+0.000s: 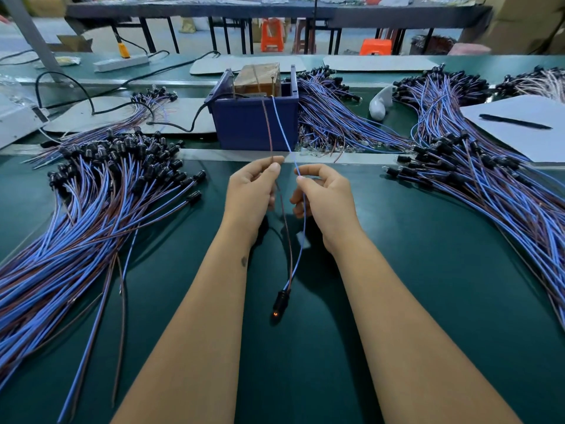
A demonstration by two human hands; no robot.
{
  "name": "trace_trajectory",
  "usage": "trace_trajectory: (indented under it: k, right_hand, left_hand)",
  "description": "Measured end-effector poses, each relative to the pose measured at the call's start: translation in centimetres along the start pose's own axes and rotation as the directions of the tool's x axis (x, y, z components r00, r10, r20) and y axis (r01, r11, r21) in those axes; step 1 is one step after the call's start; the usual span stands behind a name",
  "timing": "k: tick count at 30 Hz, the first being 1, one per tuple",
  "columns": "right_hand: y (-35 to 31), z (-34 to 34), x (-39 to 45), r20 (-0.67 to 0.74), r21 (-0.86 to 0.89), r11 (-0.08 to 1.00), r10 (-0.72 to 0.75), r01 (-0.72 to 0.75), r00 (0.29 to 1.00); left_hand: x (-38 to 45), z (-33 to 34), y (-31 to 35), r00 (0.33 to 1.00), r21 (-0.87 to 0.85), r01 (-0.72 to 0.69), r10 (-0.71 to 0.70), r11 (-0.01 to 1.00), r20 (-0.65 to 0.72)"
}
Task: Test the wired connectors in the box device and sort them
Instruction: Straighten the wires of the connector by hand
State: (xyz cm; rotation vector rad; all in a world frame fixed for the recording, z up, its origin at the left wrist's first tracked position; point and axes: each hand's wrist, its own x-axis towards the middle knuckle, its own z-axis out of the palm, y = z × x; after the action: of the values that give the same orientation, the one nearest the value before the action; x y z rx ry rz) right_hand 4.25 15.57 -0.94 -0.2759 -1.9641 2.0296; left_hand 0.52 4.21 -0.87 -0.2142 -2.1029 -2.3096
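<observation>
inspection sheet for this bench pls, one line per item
surface: green mat.
job's things: blue box device; connector under test glows orange; wired piles left, right.
clutter: paper, pen.
hands: left hand pinches brown wire; right hand pinches blue wire.
cables: black cord to box.
surroundings: orange stools, tables.

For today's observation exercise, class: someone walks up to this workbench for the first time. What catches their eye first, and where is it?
At centre, the left hand pinches a thin brown wire and the right hand a thin blue wire, both leading up to the dark blue plastic box. Below the hands hangs a small black connector with an orange glow at its tip. Large heaps of blue and brown wired connectors spread across the green bench on both sides.
</observation>
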Motion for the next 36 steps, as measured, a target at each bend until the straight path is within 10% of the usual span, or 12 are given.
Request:
trace_trajectory:
  k: [10, 17, 27, 36]
  right_hand:
    - [-0.2, 0.3, -0.6, 0.156, -0.076, 0.994, -0.068, 0.081, 0.985]
    - [0.0, -0.5, -0.3, 0.293, -0.077, 0.986, -0.117, 0.145, 0.949]
    - [0.0, -0.9, 0.0, 0.296, 0.332, 0.942, -0.153, 0.049, 0.943]
    - [-0.5, -2.0, 1.1, -0.001, 0.478, 0.878, 0.012, -0.01, 1.0]
  left_hand:
    - [0.1, 0.1, 0.0, 0.995, -0.067, 0.098, -0.096, 0.993, 0.026]
    - [0.2, -0.6, 0.6, 0.986, -0.415, 0.163, -0.159, 0.895, 0.045]
    - [0.3, -0.5, -0.1, 0.993, -0.299, 0.021, -0.056, 0.954, -0.108]
    - [-1.0, 0.3, -0.1, 0.935, -0.015, -0.09, 0.09, 0.996, 0.343]
